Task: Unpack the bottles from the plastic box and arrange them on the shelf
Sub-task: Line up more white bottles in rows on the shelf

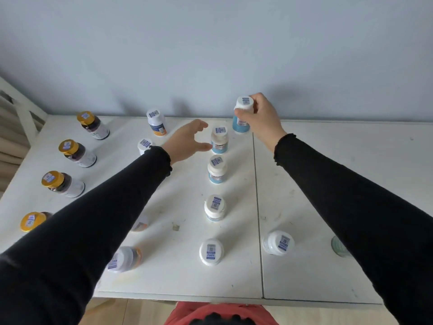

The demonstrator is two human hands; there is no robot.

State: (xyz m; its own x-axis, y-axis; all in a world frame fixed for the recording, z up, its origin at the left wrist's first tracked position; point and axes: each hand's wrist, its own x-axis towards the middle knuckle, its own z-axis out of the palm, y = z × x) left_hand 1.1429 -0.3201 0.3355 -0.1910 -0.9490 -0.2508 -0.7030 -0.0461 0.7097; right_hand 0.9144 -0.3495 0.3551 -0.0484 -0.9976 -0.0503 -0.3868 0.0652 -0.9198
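Note:
My right hand (260,118) grips the white cap of a blue-labelled bottle (241,124) at the back of the white shelf top (316,266), close to the wall. In front of it runs a column of several white-capped, blue-labelled bottles, the nearest to my hands being one bottle (219,140). My left hand (187,139) hovers just left of that bottle with fingers spread and curved, holding nothing; whether its thumb tip touches the bottle is unclear. A row of gold-capped dark bottles (77,153) stands at the left. Orange-labelled white bottles (157,121) form a middle column, partly hidden by my left arm.
A lone white-capped bottle (278,242) stands right of the seam in the shelf top. A pale green lid (338,246) peeks from behind my right sleeve. The grey wall (210,55) closes the back. A white frame (21,106) stands at the far left. No plastic box is in view.

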